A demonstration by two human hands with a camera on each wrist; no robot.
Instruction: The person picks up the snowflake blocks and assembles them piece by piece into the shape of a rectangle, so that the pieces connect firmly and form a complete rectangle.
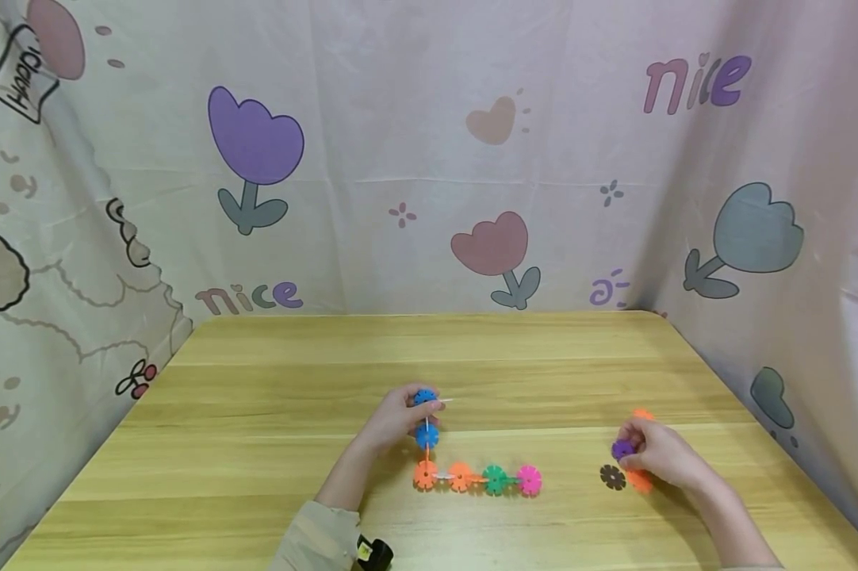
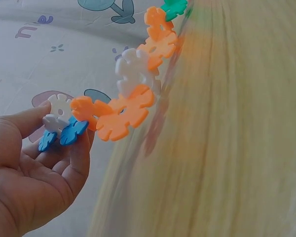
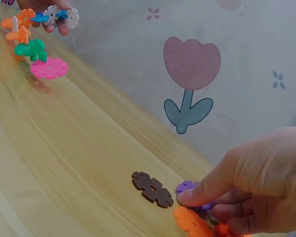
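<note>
My left hand (image 1: 389,424) pinches the upper end of an L-shaped chain of slotted snowflake discs. At that end are blue discs (image 1: 427,437) joined by white discs (image 2: 60,104). Below them come orange discs (image 2: 126,113), a white disc (image 2: 132,69), a green disc (image 1: 495,480) and, last on the right, a pink disc (image 3: 49,68). On the right side of the table, my right hand (image 1: 663,454) holds a purple disc (image 1: 622,450) between thumb and fingers. Beside it lie a dark brown disc (image 3: 153,189) and an orange disc (image 3: 191,222), partly covered by the hand.
Another orange disc (image 1: 643,414) shows just beyond my right hand. The wooden table (image 1: 293,381) runs back to a printed curtain (image 1: 372,119), which also hangs along both sides. A black strap device (image 1: 375,553) sits at my left sleeve.
</note>
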